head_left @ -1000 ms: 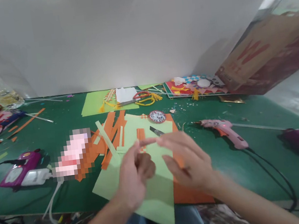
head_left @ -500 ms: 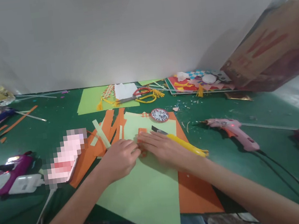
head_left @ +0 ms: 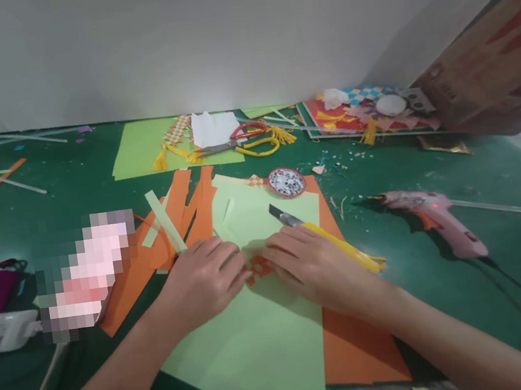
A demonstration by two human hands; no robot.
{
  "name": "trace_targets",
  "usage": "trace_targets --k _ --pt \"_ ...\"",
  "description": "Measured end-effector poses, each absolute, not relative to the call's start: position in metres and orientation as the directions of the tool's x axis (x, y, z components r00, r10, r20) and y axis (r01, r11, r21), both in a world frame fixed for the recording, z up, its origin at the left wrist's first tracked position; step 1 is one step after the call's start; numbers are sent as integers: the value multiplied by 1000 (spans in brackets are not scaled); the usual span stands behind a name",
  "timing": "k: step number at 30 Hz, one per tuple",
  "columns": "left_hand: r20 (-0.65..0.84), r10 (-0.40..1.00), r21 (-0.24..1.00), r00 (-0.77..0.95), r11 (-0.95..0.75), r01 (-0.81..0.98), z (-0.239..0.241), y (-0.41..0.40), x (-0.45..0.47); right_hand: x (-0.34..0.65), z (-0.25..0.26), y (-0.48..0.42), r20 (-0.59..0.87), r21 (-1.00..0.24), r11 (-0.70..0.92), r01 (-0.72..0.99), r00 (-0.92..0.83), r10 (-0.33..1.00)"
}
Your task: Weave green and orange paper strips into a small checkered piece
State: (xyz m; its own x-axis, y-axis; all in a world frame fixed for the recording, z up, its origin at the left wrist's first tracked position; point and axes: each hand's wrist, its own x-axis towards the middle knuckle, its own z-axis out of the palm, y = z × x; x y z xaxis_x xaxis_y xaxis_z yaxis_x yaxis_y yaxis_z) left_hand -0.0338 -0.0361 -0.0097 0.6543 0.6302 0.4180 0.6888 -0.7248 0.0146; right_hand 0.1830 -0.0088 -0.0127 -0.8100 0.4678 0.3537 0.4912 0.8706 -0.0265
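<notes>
A small woven piece of orange and pale green paper strips [head_left: 260, 266] lies over the light green sheet [head_left: 260, 336]. My left hand [head_left: 207, 279] pinches its left side with curled fingers. From the right, my right hand [head_left: 310, 262] has its bent fingers closed on the other side, covering much of the weave. Just beyond the right hand, a yellow utility knife [head_left: 344, 246] rests with its blade pointing away to the left. Orange paper [head_left: 357, 348] shows beneath the green sheet.
Left of the sheet lie orange strips [head_left: 177, 199] and a phone [head_left: 91, 271]. A round dish of small beads [head_left: 286, 182] stands above the sheet. Scissors [head_left: 235, 145] lie at the back. On the right are a pink glue gun [head_left: 436, 216] and its cord.
My hands have drawn slightly apart, and the right fingers have gone from lying flat to bent. More of the orange weave shows between them. The whole view has shifted a little.
</notes>
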Motion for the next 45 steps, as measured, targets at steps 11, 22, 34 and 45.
trace_targets --k 11,22,34,45 --pt "333 645 160 688 -757 633 -11 -36 -31 187 -13 -12 375 -79 876 475 -800 468" --pt "348 620 142 704 -777 614 -14 -35 -32 186 -16 -11 308 -95 885 457 -831 462" --pt "389 697 151 603 -694 704 -12 -35 -28 182 -10 -12 293 -121 832 541 -781 551" --pt "323 761 248 562 -642 726 -16 -37 -28 184 -17 -11 351 -96 831 549 -762 544"
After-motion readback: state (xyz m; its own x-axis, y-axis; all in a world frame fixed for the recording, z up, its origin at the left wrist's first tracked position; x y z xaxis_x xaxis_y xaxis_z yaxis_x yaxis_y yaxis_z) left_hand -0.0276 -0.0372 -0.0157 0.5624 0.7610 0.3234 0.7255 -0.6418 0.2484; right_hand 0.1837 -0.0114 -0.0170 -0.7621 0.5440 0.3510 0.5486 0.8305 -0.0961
